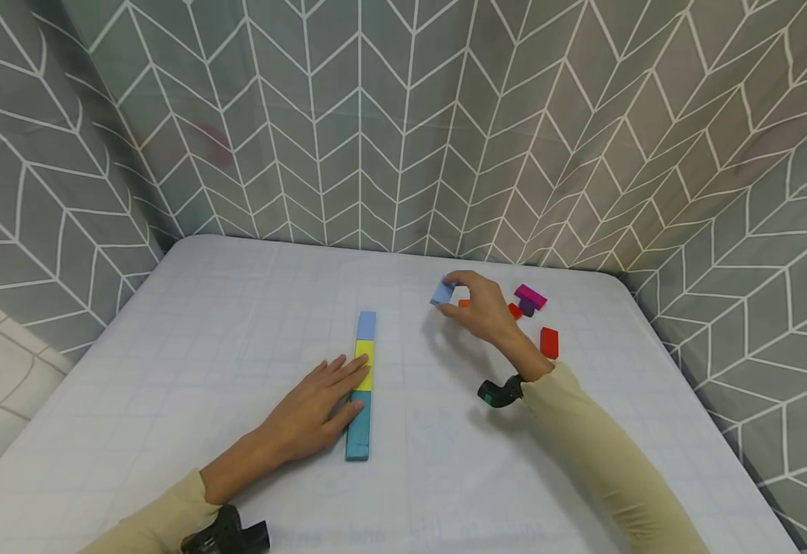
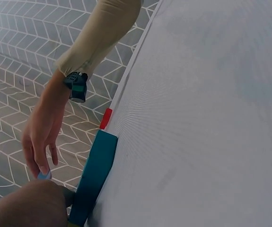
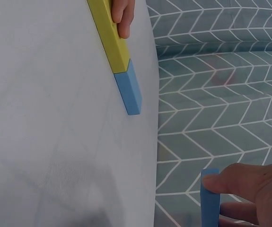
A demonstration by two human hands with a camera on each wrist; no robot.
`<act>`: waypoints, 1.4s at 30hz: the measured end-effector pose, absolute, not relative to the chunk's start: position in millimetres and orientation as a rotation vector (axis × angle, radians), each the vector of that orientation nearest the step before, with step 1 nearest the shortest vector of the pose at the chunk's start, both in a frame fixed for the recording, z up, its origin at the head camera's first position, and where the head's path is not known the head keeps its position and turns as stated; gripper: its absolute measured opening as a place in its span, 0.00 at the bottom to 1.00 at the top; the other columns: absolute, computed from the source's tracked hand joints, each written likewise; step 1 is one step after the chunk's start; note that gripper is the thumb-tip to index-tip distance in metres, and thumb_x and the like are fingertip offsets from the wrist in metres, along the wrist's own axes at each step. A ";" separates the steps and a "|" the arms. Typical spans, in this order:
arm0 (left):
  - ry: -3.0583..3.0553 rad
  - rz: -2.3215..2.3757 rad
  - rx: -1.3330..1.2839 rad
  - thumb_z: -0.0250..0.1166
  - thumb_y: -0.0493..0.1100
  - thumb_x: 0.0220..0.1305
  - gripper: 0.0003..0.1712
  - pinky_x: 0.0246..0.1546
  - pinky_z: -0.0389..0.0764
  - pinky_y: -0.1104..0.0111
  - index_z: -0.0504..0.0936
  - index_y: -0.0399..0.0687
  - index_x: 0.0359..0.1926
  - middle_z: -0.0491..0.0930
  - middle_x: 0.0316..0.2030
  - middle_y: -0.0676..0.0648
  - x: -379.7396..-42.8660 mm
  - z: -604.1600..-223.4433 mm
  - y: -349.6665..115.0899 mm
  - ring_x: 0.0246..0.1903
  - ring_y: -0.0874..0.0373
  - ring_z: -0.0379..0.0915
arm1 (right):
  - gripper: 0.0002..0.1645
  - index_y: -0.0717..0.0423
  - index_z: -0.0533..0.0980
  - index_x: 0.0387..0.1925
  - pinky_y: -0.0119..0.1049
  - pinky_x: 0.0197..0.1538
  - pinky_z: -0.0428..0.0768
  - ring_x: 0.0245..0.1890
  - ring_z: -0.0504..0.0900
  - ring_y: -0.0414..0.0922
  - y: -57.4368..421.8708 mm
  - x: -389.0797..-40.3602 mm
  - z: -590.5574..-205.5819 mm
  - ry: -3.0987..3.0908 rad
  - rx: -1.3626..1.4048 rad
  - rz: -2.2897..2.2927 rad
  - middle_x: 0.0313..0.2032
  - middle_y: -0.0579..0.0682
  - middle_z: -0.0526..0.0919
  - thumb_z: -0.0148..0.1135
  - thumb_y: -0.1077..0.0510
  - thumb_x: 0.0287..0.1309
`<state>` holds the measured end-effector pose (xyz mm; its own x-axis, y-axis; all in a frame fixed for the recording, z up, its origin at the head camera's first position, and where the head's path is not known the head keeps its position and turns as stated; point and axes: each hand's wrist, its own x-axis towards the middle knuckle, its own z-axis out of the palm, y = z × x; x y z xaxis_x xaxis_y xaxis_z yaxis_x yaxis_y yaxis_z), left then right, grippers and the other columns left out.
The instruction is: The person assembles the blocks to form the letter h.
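Head view: the left hand [image 1: 316,408] lies flat, fingers straight across the yellow block [image 1: 365,348] near centre — apparently steadying it between the teal block [image 1: 358,435] below and the blue block [image 1: 366,325] above; right of centre, the right hand [image 1: 482,309] pinches a light-blue block [image 1: 442,292], likely by its edges to leave its face free; left wrist view: that pinched piece peeks out lower left; right wrist view: bottom right — thumb pressed against it.

The left hand [image 2: 29,205] touches a long teal rectangular block [image 2: 97,170] (a small red block [image 2: 106,118] shows beyond it). The right hand [image 2: 42,130] pinches a light-blue block [image 2: 45,176].
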<state>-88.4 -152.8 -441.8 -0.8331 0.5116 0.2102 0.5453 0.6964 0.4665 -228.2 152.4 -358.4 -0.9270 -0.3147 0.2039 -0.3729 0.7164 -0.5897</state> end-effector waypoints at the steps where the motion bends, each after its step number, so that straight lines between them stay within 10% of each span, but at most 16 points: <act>1: -2.836 -0.809 -0.885 0.57 0.54 0.79 0.34 0.76 0.51 0.48 0.67 0.42 0.77 0.59 0.78 0.49 -88.3 -441.7 -152.7 0.77 0.44 0.51 | 0.30 0.61 0.78 0.63 0.54 0.61 0.79 0.61 0.77 0.59 151.6 -228.9 -358.7 -2.824 0.574 1.005 0.63 0.59 0.79 0.74 0.58 0.62; 42: -2.831 -0.777 -0.900 0.58 0.53 0.79 0.34 0.76 0.52 0.47 0.68 0.41 0.77 0.59 0.78 0.47 -87.9 -440.6 -152.6 0.77 0.43 0.52 | 0.28 0.64 0.79 0.61 0.46 0.69 0.73 0.63 0.78 0.53 99.0 -247.6 -363.1 -2.803 0.796 0.933 0.63 0.58 0.80 0.75 0.60 0.61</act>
<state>-87.9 -152.6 -440.6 -0.8259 0.5218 0.2137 0.5578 0.7004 0.4454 -247.6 99.0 -363.1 -0.8616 -0.4508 0.2334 -0.5007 0.6792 -0.5366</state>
